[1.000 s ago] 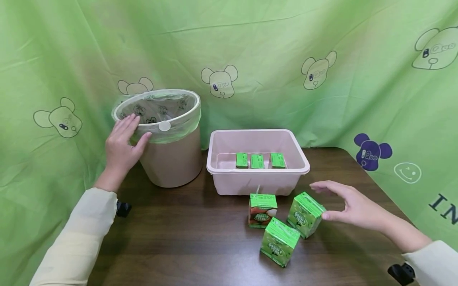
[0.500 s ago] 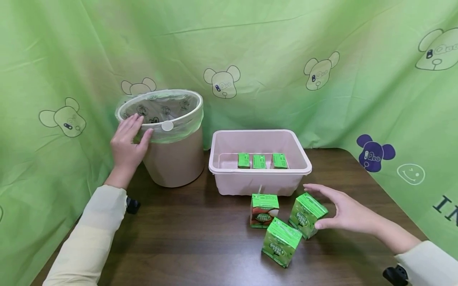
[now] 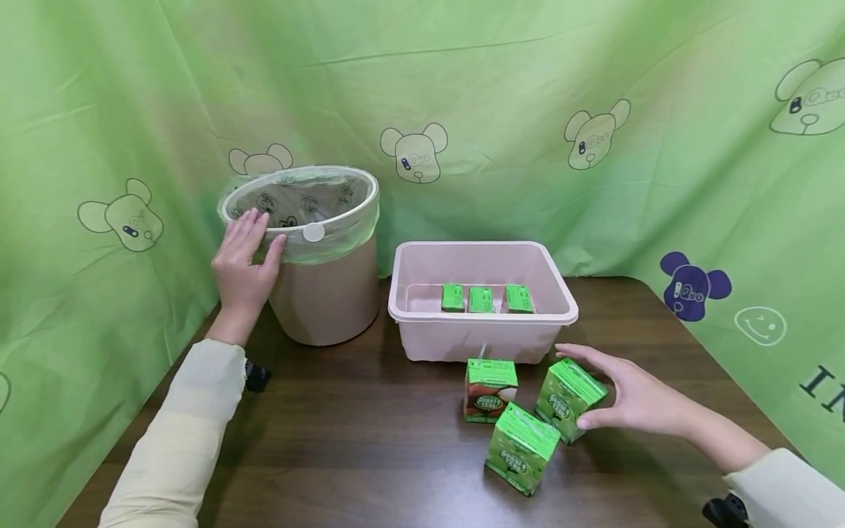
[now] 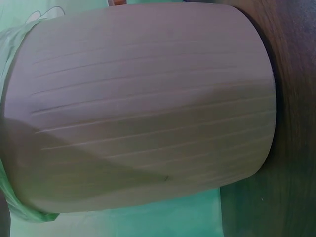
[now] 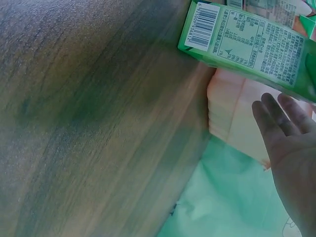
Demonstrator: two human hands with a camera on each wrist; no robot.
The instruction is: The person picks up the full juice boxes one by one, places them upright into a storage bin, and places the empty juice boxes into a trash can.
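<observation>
In the head view my left hand rests on the rim of a tan trash bin, fingers straight over the edge, thumb outside. A clear bag lines the bin. My right hand is spread around the right-hand green drink carton, thumb at its near right side and fingers at its far side. In the right wrist view the fingers are straight, just beside the carton. Close by stand another green carton and a brown-fronted carton with a straw behind it.
Behind the cartons sits a pale pink plastic tub, with three green-topped cartons inside. All stand on a dark wooden table. A green printed curtain hangs at the back and sides.
My right hand has moved left, from beside the right-hand carton to around it. My left hand stays on the bin rim. The whole view has shifted slightly.
</observation>
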